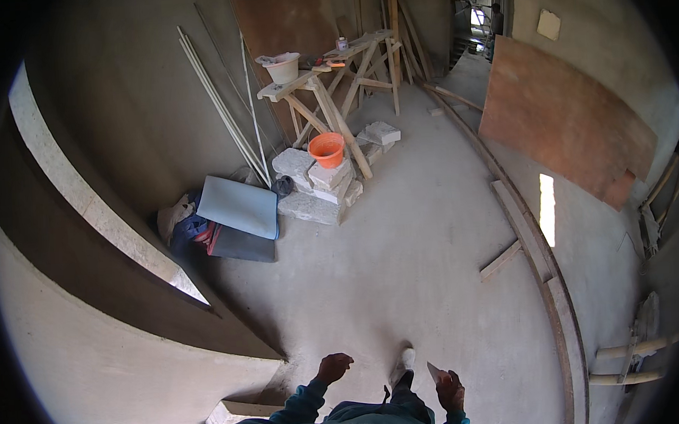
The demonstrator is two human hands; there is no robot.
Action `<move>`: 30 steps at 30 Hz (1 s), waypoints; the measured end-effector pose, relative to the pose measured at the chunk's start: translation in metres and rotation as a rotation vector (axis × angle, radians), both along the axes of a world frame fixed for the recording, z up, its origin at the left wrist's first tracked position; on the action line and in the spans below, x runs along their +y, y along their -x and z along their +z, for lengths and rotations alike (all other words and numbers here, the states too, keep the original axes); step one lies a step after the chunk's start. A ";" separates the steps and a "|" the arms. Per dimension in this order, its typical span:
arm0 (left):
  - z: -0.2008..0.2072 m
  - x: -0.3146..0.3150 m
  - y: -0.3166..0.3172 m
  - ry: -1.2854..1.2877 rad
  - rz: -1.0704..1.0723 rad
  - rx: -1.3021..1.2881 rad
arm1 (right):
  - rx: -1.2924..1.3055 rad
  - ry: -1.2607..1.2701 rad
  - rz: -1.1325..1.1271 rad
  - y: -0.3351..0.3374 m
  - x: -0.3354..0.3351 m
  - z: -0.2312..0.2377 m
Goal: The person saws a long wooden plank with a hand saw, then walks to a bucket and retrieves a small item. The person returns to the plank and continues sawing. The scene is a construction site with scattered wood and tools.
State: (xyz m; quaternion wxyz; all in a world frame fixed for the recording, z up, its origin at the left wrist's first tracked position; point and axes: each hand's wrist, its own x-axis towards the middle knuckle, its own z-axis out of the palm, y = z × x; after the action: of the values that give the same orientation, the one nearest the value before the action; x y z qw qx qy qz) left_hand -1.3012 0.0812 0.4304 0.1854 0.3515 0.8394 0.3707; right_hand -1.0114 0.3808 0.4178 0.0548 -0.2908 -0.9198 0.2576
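Observation:
My left hand hangs in front of my body with its fingers loosely curved and nothing visible in them. To its right, my right hand is closed on a small flat, pale blade-like tool whose tip points forward and left. The grip hides the rest of that tool, so its exact kind does not show. Between the two hands my shoe is on the grey concrete floor. Neither hand touches anything else.
Ahead stands a wooden trestle bearing a white bucket. An orange bucket sits on stacked blocks. Blue foam sheet lies left. Long boards edge the right, near a leaning brown panel.

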 end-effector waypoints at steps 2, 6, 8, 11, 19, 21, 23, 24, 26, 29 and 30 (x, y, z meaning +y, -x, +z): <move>-0.016 -0.001 0.035 0.009 0.018 -0.018 | 0.256 0.087 -0.080 0.059 0.048 0.017; -0.066 -0.039 0.059 0.441 0.305 0.120 | 0.208 0.159 -0.068 0.154 0.137 0.072; -0.084 -0.055 0.061 0.612 0.387 0.113 | 0.231 0.153 -0.055 0.202 0.172 0.083; -0.108 -0.072 0.052 0.916 0.419 -0.126 | 0.142 0.207 -0.128 0.273 0.197 0.097; -0.152 -0.058 0.096 0.999 0.261 -0.598 | -0.196 0.295 -0.284 0.432 0.214 0.054; -0.153 -0.058 0.154 0.960 0.244 -0.542 | -0.250 0.364 -0.320 0.474 0.203 0.038; -0.156 -0.044 0.230 0.863 0.191 -0.374 | -0.346 0.273 -0.259 0.496 0.211 0.004; -0.159 -0.036 0.278 0.779 0.195 -0.261 | -0.417 0.155 -0.206 0.509 0.222 -0.024; -0.135 -0.047 0.352 0.457 0.679 -0.458 | -0.488 0.105 -0.160 0.550 0.215 -0.059; -0.032 0.034 0.524 0.114 1.014 -0.557 | -0.495 0.268 -0.278 0.563 0.251 -0.112; -0.008 0.019 0.558 0.140 1.080 -0.477 | -0.535 0.255 -0.180 0.592 0.229 -0.121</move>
State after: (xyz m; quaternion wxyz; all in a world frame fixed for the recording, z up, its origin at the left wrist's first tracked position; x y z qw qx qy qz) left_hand -1.8589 0.1003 0.4225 0.1767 -0.2314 0.8571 0.4250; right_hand -1.6039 0.6103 0.2970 -0.2033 -0.4332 -0.8325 0.2792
